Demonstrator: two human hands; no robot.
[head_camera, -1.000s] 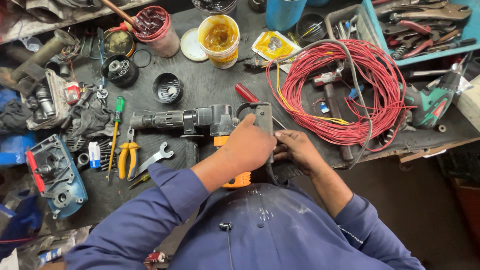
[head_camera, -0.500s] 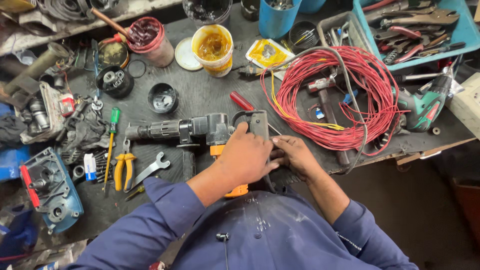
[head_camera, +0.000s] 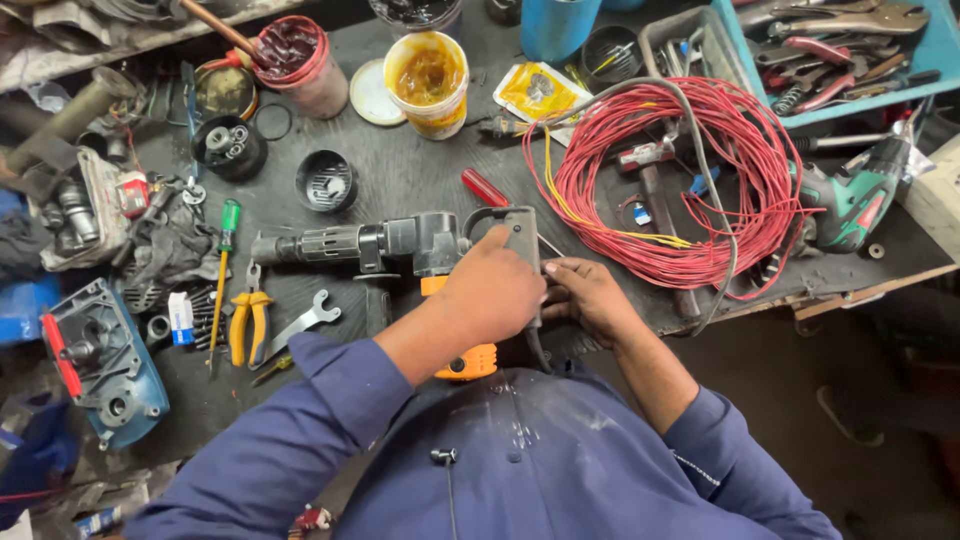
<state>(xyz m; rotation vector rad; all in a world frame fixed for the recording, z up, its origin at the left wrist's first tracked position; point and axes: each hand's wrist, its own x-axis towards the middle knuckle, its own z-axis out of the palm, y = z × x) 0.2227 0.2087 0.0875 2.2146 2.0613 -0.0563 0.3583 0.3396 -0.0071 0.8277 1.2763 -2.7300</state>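
A grey and orange power drill (head_camera: 370, 243) lies on its side on the dark workbench (head_camera: 400, 170), nose pointing left. My left hand (head_camera: 492, 290) is wrapped over its rear handle and hides most of it. My right hand (head_camera: 585, 298) presses against the handle from the right, fingers curled at the handle's edge; what they pinch is hidden. A red-handled screwdriver (head_camera: 484, 187) lies just behind the drill.
A coil of red wire (head_camera: 680, 170) lies to the right, a green drill (head_camera: 858, 200) beyond it. Yellow grease tub (head_camera: 427, 82), red tub (head_camera: 296, 60), pliers (head_camera: 248, 322), spanner (head_camera: 300, 322), green screwdriver (head_camera: 226, 255) and a blue tool housing (head_camera: 95, 360) sit left. A blue tray (head_camera: 930, 50) holds tools.
The view has shifted slightly; both hands stay on the drill's handle, with the right hand's fingers shifted a little against it.
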